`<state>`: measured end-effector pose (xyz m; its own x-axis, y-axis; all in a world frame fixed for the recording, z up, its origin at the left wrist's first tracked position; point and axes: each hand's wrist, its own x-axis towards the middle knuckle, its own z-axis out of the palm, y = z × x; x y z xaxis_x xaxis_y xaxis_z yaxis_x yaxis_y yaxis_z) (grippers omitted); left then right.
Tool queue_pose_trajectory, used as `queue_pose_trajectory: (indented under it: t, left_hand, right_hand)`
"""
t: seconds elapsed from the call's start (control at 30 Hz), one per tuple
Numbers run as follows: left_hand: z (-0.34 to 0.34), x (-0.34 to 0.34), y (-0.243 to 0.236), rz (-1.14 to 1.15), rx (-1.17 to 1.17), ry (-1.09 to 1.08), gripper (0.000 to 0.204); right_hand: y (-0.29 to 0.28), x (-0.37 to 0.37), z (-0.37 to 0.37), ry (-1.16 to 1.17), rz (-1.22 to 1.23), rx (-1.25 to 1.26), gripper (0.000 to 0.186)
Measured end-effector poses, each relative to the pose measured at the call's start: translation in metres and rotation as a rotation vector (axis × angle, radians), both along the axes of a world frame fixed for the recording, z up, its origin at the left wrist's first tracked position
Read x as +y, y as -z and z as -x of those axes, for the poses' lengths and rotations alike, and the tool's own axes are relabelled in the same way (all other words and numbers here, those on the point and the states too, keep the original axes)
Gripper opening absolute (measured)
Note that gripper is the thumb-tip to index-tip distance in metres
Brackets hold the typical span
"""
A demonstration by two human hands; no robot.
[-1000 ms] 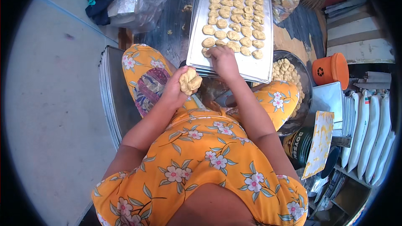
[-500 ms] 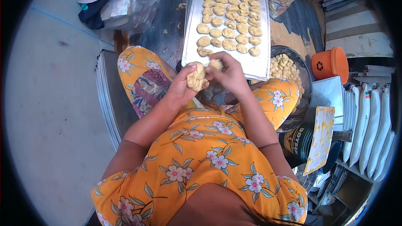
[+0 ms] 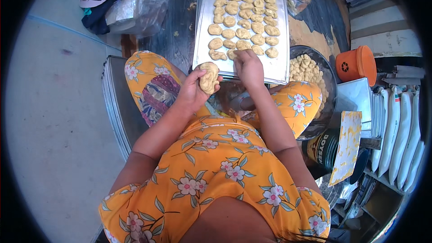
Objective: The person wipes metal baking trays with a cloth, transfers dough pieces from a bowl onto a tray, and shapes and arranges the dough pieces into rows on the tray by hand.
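Observation:
My left hand [image 3: 192, 91] is closed round a large lump of dough [image 3: 209, 78], whose top bulges out above the fingers. Over the near edge of the metal baking tray [image 3: 265, 73], my right hand [image 3: 249, 68] has its fingers curled together on a small piece of dough [image 3: 231, 54] in the nearest row. The fingertips partly hide that piece. Flattened dough pieces [image 3: 215, 43] lie in rows up the tray, with an uneven, twisted one [image 3: 218, 55] at the near left.
A dark round basin [image 3: 332, 103] with several dough lumps [image 3: 306, 69] stands by my right knee. Beyond it are an orange bucket [image 3: 355, 66] and white sacks [image 3: 400, 135]. Stacked trays [image 3: 112, 103] lean at my left. A plastic-wrapped bundle [image 3: 139, 11] sits at the far left.
My right hand has moved from beside the large lump, forward and right to the tray's near row, bringing a small dough piece. My left hand still holds the lump.

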<state>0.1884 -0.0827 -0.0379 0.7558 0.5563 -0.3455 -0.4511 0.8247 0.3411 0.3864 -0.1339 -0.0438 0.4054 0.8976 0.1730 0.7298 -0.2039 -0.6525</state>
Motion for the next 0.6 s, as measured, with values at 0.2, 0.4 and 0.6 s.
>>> queue_pose_trajectory:
  t: [0.2,0.4,0.6]
  left_hand:
    - [-0.006,-0.001,-0.001,-0.112,0.106,0.016,0.028]
    - [-0.029,-0.011,-0.028,-0.054,0.066,-0.106,0.025]
    - [-0.028,-0.006,-0.016,-0.103,0.201,0.007,0.027]
  right_hand:
    - [-0.007,0.003,0.005,-0.098,-0.173,-0.126,0.02]
    - [-0.061,-0.026,0.026,-0.376,-0.182,0.372,0.025]
    - [-0.044,-0.035,-0.003,-0.096,-0.159,1.207,0.018]
